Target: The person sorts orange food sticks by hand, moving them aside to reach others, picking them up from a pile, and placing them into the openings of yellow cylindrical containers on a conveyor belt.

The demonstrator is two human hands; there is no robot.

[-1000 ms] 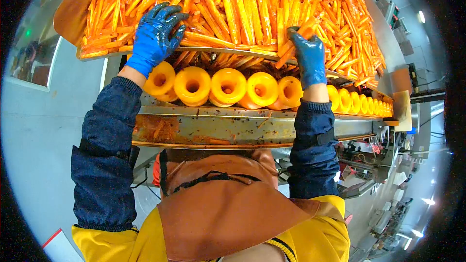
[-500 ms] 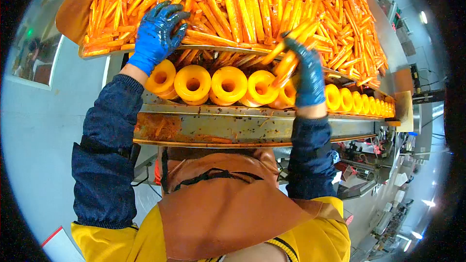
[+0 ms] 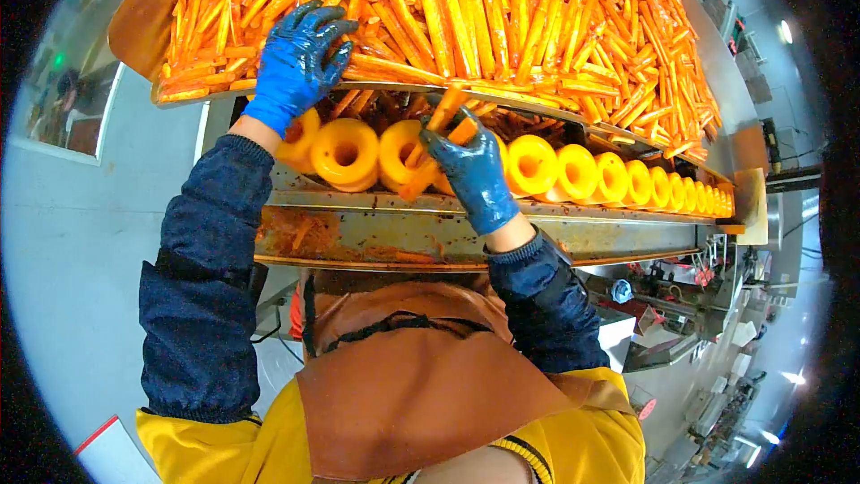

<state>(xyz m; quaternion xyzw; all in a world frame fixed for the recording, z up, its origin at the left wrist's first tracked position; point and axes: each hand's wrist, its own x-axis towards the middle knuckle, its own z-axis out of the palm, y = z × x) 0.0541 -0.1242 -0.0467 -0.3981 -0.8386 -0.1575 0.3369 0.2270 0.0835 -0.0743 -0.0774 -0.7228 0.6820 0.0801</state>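
In the head view, the left hand [image 3: 305, 58], in a slick blue rubber glove stained dark over the fingers, lies at the near edge of a heap [image 3: 502, 27] of glossy orange sticks. Its fingers are bent and slightly spread; I cannot tell whether they grip any stick.

The right hand [image 3: 470, 166], gloved alike, is closed around a small bunch of sticks [image 3: 445, 108]. These are slim, straight and wet-looking, with their upper ends standing out past the fingers and their lower ends slanting over the row of cups [image 3: 345, 154]; blur there makes it hard to say whether the tips have entered one. The cups are smooth, yellow and ring-mouthed, with round central holes.

A thin metal lip borders the heap. Below the cups runs a stained metal trough [image 3: 502, 237], speckled with dark bits. Nearer the camera is a smooth brown apron [image 3: 421, 403], flanked by ribbed-cuffed navy sleeves [image 3: 206, 287].
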